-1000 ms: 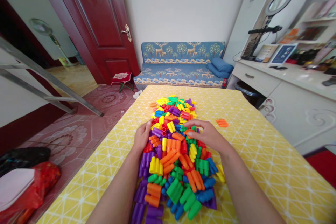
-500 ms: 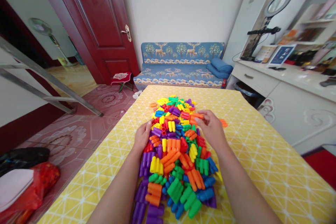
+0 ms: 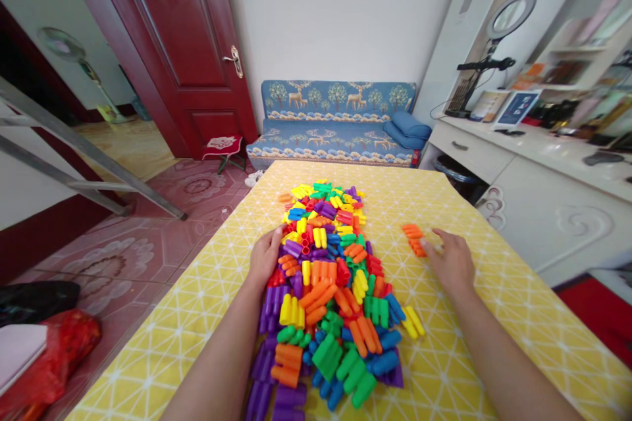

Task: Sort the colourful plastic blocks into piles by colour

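On my feed, a heap of coloured plastic blocks (image 3: 323, 272) runs down the centre of the frame on a yellow patterned tablecloth (image 3: 523, 296). Left of centre, the left hand (image 3: 265, 255) lies against the heap's edge; its fingertips are partly hidden, and I cannot tell whether they grasp anything. Right of centre, I see the right hand (image 3: 450, 263), fingers parted and released, thumb beside two orange blocks (image 3: 412, 231) apart from the heap. Upper centre: blue sofa (image 3: 336, 133).
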### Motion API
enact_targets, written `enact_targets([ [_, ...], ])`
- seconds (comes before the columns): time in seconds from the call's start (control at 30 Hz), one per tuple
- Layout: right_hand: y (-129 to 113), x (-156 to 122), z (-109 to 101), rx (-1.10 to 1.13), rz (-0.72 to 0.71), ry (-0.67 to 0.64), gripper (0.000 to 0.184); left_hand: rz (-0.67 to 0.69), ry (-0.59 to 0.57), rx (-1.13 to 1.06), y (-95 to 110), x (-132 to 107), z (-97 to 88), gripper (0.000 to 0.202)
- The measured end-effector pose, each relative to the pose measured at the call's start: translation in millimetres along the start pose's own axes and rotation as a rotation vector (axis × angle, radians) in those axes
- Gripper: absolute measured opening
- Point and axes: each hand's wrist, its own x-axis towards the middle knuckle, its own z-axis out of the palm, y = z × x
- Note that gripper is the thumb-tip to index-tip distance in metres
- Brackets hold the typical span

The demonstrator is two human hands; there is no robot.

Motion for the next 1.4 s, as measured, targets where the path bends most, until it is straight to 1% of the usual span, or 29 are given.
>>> enact_targets([
  [0.03,-2,-1,3,-0.044,-0.071,0.001,0.062,-0.002,-0.002,0.002,0,0,-0.2,0.057],
  [0.1,-8,-2,11,-0.123,-0.206,-0.073,0.065,-0.004,-0.002,0.001,0,0,-0.5,0.058],
  [0.17,-12,1,20,-0.189,-0.304,-0.177,0.060,-0.004,-0.003,-0.008,-1,0,-0.5,0.058],
  [0.23,-13,8,28,-0.218,-0.384,-0.240,0.051,-0.005,-0.003,-0.017,-1,0,-0.3,0.059],
  [0.33,-5,24,38,-0.184,-0.459,-0.237,0.046,-0.009,0.000,-0.027,-1,0,0.0,0.059],
  [0.43,10,39,43,-0.139,-0.436,-0.180,0.044,-0.006,0.000,-0.034,-1,-1,0.0,0.058],
  [0.53,25,48,44,-0.152,-0.387,-0.140,0.042,-0.005,0.000,-0.039,0,-1,-0.3,0.057],
  [0.63,37,54,45,-0.180,-0.351,-0.129,0.044,-0.003,0.005,-0.047,0,-1,-0.5,0.056],
  [0.7,40,58,45,-0.184,-0.355,-0.142,0.046,0.002,0.006,-0.046,0,-1,-0.4,0.056],
  [0.93,38,75,44,-0.104,-0.483,-0.234,0.049,0.021,0.001,-0.020,-2,0,0.3,0.056],
  [1.03,38,80,45,-0.074,-0.496,-0.258,0.049,0.031,0.005,-0.020,-2,0,0.0,0.056],
  [1.17,38,82,46,-0.059,-0.535,-0.280,0.051,0.026,0.009,-0.022,0,-1,-0.1,0.056],
  [1.27,36,80,45,-0.091,-0.577,-0.304,0.056,0.009,0.007,-0.019,0,-1,0.3,0.056],
  [1.33,31,77,44,-0.156,-0.512,-0.318,0.060,0.010,0.005,-0.019,-1,-1,0.6,0.056],
  [1.4,24,75,42,-0.222,-0.391,-0.334,0.060,0.017,0.008,-0.021,-3,0,0.9,0.056],
])
